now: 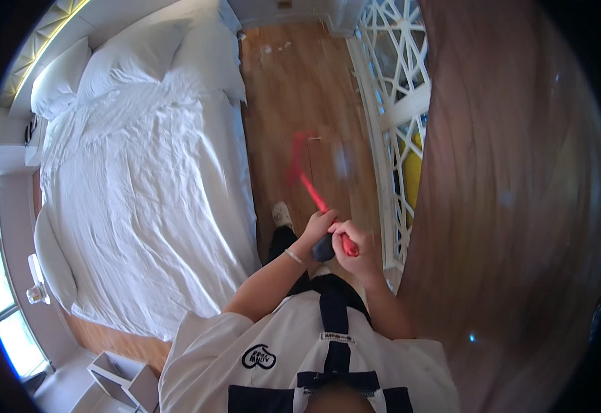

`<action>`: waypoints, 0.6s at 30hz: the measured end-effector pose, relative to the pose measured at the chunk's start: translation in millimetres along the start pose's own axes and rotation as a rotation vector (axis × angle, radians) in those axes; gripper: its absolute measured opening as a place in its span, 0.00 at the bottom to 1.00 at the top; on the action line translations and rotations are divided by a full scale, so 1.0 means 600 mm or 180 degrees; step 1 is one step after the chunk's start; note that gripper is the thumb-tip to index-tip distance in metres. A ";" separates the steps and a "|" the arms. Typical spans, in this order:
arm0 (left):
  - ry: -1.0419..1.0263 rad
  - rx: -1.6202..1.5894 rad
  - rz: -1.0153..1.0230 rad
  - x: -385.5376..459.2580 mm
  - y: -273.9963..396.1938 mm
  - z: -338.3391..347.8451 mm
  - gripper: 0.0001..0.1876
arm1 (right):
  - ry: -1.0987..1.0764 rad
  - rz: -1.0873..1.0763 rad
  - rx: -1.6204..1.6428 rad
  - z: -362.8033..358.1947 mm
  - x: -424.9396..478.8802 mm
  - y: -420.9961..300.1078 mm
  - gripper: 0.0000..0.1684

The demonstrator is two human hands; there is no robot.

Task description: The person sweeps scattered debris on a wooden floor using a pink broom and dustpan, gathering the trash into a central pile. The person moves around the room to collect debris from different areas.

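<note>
Both my hands grip a red long-handled floor tool (315, 192), which slants down and forward to the wood floor (274, 103). Its red head (296, 160) is motion-blurred and looks like a broom's, but I cannot make out its kind. My left hand (321, 226) holds the shaft lower down and wears a pale bracelet on the wrist. Around the top end, where the red grip (350, 247) pokes out, my right hand (353, 242) is closed. A dark rounded object (323, 249) sits between my wrists; what it is cannot be told.
A bed with white sheets (140, 196) runs along the left. On the right stand a white lattice partition (390, 111) and a brown curtain or panel (501, 180), partly blurred. Small white scraps (285, 46) lie on the far floor. White shelving (125, 379) is at lower left.
</note>
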State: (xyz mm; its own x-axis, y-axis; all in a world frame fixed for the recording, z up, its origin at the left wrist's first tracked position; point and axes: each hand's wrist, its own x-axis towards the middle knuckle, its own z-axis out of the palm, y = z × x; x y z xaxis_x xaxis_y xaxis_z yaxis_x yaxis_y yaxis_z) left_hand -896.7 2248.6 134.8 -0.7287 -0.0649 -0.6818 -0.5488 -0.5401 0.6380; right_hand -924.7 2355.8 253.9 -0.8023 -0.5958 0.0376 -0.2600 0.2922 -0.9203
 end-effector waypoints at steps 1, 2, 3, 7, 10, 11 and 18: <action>0.0185 0.0502 0.0200 -0.009 0.028 -0.027 0.08 | -0.0012 -0.0084 0.0169 0.025 0.024 0.007 0.04; 0.0292 0.0079 -0.0146 0.022 0.037 -0.064 0.08 | -0.0115 -0.0063 0.0328 0.043 0.060 0.012 0.05; 0.0423 -0.0361 -0.0495 0.048 0.047 -0.106 0.09 | -0.0255 -0.0062 0.0363 0.066 0.094 0.019 0.05; 0.0007 -0.1358 -0.1282 0.060 0.140 -0.176 0.12 | -0.0663 0.0299 0.0512 0.127 0.187 0.045 0.06; -0.0197 -0.1383 -0.0950 0.099 0.156 -0.183 0.13 | -0.0425 0.0257 0.0440 0.142 0.227 0.053 0.06; -0.0151 -0.0866 -0.1006 0.115 0.164 -0.180 0.12 | -0.0308 0.0241 0.0287 0.133 0.236 0.056 0.06; -0.0825 0.0336 0.0415 0.231 0.170 -0.123 0.10 | -0.0321 0.0275 -0.0630 0.074 0.301 0.025 0.11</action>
State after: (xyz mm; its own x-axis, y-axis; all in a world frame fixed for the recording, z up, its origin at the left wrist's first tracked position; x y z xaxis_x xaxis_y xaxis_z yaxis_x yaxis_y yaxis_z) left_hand -1023.3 2122.8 79.0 -0.8685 0.0958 -0.4864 -0.4736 -0.4504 0.7569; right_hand -1050.0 2219.3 229.8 -0.7709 -0.6310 -0.0864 -0.3010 0.4805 -0.8237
